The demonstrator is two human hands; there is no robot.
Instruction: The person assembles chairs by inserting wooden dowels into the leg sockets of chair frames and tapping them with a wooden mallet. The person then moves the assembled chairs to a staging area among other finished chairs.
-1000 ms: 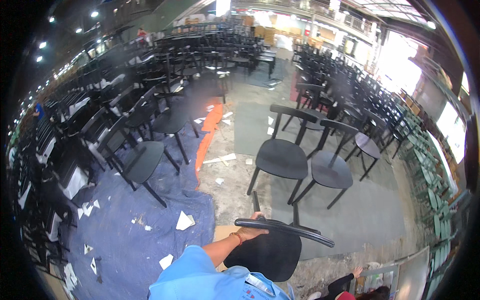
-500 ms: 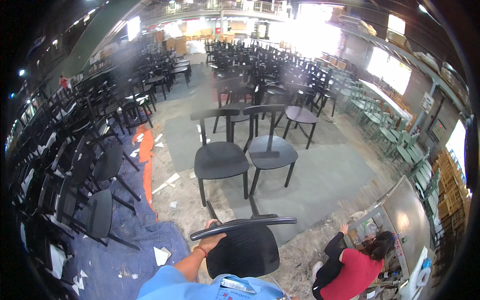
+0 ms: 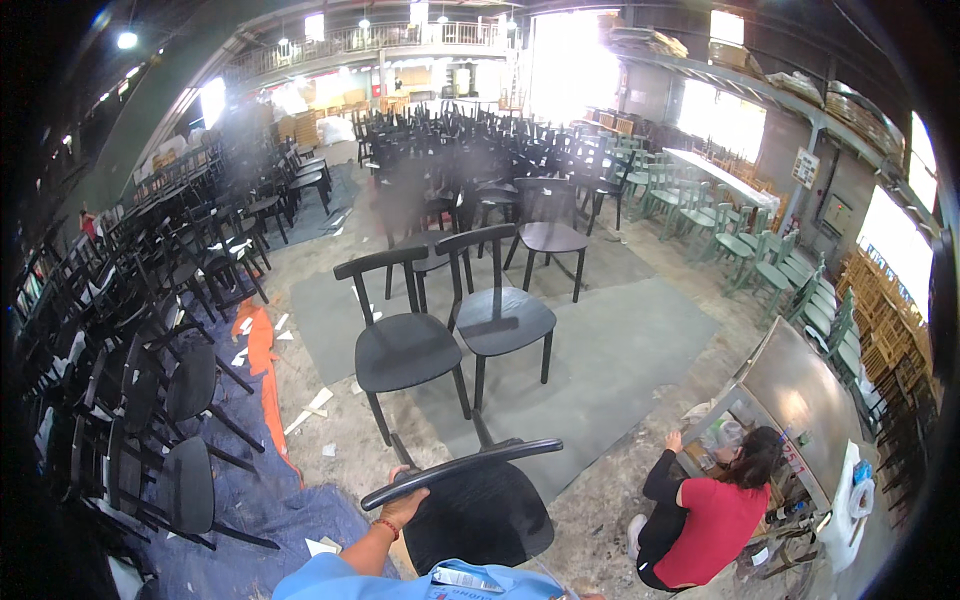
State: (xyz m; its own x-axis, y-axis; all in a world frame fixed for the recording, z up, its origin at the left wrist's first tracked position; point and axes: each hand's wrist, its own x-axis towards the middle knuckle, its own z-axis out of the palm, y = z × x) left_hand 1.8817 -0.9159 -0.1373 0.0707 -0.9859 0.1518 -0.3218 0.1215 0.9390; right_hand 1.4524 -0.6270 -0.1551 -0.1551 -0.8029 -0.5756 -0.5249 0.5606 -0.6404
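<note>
Right in front of me is a black wooden chair [image 3: 482,520], its curved top rail nearest me and its seat below. My left hand [image 3: 403,508] wraps around the left part of that rail, a red bracelet at the wrist. At the lower edge, only a sliver of my right hand [image 3: 592,597] shows, its fingers hidden. Just beyond the held chair stand two more black chairs side by side, a left chair [image 3: 408,352] and a right chair [image 3: 506,322], seats facing me. Behind them is another black chair [image 3: 553,238].
A person in a red shirt [image 3: 715,530] crouches at right beside a metal-topped cabinet [image 3: 790,400]. Rows of black chairs [image 3: 190,485] line the left on blue sheeting [image 3: 250,540]; green chairs [image 3: 735,245] line the right. Grey sheeting [image 3: 610,345] and paper scraps [image 3: 310,410] cover parts of the floor.
My view has tilted up and turned slightly right, so the chairs ahead sit further left. My left hand keeps its grip on the chair rail, which looks more slanted now.
</note>
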